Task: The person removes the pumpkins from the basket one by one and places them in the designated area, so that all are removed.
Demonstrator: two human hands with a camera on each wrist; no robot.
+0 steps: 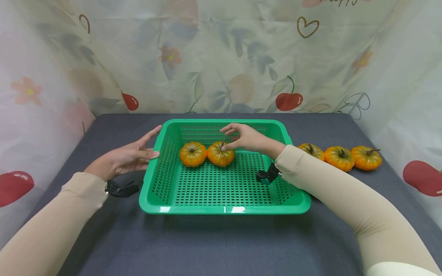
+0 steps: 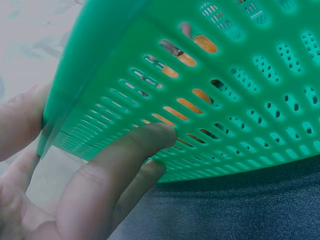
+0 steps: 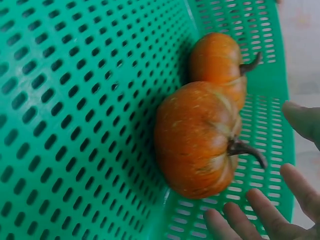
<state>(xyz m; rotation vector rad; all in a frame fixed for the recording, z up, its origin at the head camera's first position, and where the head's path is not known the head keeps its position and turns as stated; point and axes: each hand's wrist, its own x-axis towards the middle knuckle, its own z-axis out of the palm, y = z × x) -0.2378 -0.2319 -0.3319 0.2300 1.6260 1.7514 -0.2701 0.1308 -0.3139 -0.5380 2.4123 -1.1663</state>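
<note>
A green perforated basket stands on the dark table with two small orange pumpkins inside. My left hand is at the basket's left side, fingers spread and touching its rim and outer wall. Over the basket hovers my right hand, close to the stem of the nearer pumpkin. In the right wrist view its fingers are spread loosely, apart from that pumpkin, with nothing between them. The other pumpkin sits beside it, to the left in the head view.
Outside the basket, on the right of the dark table, three more pumpkins lie in a row, one a middle pumpkin. The right forearm partly covers them. A patterned curtain hangs behind and at both sides.
</note>
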